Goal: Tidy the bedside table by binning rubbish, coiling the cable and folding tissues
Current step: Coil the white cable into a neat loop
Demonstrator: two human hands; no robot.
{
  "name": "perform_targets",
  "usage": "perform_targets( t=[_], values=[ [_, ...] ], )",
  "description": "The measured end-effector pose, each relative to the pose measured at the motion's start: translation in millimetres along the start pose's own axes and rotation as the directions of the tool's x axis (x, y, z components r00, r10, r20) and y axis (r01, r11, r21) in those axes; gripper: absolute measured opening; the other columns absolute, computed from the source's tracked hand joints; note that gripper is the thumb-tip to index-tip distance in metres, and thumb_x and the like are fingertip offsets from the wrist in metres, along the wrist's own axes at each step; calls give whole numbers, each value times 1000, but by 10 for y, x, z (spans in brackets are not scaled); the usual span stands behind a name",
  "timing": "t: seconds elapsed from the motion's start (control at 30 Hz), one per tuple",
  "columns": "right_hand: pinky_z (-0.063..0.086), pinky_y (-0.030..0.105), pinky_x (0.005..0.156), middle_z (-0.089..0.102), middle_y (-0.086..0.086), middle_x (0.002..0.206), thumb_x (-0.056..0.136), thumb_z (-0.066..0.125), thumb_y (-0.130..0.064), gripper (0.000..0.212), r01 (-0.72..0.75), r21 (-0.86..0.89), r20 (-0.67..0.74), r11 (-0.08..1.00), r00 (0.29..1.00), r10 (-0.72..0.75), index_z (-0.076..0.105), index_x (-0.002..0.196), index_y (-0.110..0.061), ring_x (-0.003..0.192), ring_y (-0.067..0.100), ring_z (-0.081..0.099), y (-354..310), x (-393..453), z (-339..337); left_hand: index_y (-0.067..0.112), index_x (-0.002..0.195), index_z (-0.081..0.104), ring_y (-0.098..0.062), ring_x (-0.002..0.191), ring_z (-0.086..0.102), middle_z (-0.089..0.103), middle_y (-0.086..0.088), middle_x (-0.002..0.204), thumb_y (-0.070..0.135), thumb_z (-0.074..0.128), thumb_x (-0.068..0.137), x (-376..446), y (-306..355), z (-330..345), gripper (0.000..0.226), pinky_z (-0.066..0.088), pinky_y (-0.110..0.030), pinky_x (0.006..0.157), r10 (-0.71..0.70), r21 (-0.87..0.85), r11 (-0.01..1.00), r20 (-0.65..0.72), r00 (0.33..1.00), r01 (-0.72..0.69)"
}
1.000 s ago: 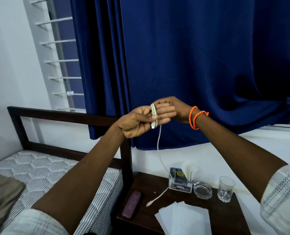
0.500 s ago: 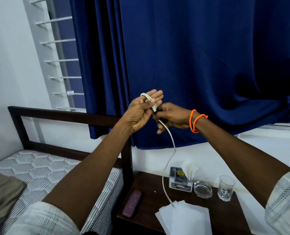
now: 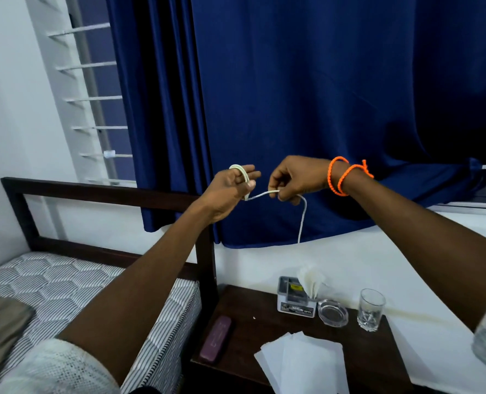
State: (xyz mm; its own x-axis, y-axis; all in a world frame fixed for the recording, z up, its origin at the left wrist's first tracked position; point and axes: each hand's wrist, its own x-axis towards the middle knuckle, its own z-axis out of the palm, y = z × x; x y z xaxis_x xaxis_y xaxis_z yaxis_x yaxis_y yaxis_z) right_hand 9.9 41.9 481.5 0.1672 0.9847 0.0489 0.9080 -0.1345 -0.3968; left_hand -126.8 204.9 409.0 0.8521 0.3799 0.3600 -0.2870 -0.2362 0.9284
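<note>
We hold the cable (image 3: 302,216) raised before the curtain (image 3: 321,109), above the table (image 3: 372,362). Our left hand (image 3: 227,191) has white loops wound round its fingers. Just right, our right hand (image 3: 296,179) pinches the cable, the rest dangling. Tissues (image 3: 301,362) lie on the table's near edge.

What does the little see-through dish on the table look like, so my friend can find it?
Find the dark wooden bedside table beside the bed. Along its back edge stand a tissue holder, a dish and a tall drinking glass. The glass ashtray is the middle one: low, round and clear, far shorter than both neighbours.
</note>
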Motion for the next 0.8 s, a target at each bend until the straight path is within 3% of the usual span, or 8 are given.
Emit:
perform_targets(
  t=[0.13,0.3,0.37,0.47,0.5,0.6,0.63,0.8],
  values=[
    [54,24,60,70,0,69,85,72,-7,10,39,-90,-89,995,995,-47,75,92,-13,58,11,63,-63,-12,-121,-1,145,47,-23,130,57,60,-17,143,-1,55,101,-43,6,15,44,50,-31,93,-98,90,992,86,991,90],
    [48,10,66,73,-4,86,80,81,-26,11,133,-156,-136,979,978,-155,79,90,-22,73,-2,65,-80,-10,-170,-7,143,47,-26,138,55,58,-24,144,-1,53,102,-111,5,47,42,40,-44,119,-193,11,980,257,947,197],
    [48,8,70,74,-4,88,81,81,-25,12,176,-94,-154,980,970,-189,78,92,-21,75,-5,65,-56,0,-160,-9,145,43,-29,139,53,55,-25,146,-1,48,104,-138,22,47,42,39,-44,120,-200,-60,971,326,924,231],
    [53,16,77,75,-2,93,84,78,-20,14,234,31,-175,972,958,-225,77,96,-16,81,-1,68,2,26,-120,-10,147,39,-34,140,51,51,-28,149,-1,42,106,-181,54,49,42,43,-42,117,-171,-161,952,427,888,261],
    [55,21,79,76,1,95,84,78,-18,15,245,72,-184,967,956,-229,77,98,-14,84,3,69,26,39,-99,-11,147,38,-36,140,51,50,-29,149,-2,41,106,-194,66,50,42,44,-42,116,-158,-179,948,455,876,264],
    [55,48,89,75,17,101,86,76,-16,18,276,189,-209,942,949,-236,76,102,-8,93,37,68,101,85,-11,-14,148,35,-41,142,46,44,-34,151,-4,36,106,-227,103,34,43,44,-44,116,-144,-187,941,531,835,281],
    [54,49,89,74,19,102,86,76,-17,19,279,235,-214,931,949,-230,76,103,-9,93,39,67,128,97,15,-14,149,34,-42,143,45,42,-36,151,-5,34,106,-237,115,26,43,43,-45,117,-145,-176,942,555,819,286],
    [55,25,87,75,13,107,93,68,-14,20,273,452,-201,849,959,-201,74,112,-10,99,15,68,203,175,219,-17,148,30,-49,146,36,43,-38,148,-3,39,101,-294,152,29,50,36,-51,121,-81,-253,915,648,758,314]
  ],
)
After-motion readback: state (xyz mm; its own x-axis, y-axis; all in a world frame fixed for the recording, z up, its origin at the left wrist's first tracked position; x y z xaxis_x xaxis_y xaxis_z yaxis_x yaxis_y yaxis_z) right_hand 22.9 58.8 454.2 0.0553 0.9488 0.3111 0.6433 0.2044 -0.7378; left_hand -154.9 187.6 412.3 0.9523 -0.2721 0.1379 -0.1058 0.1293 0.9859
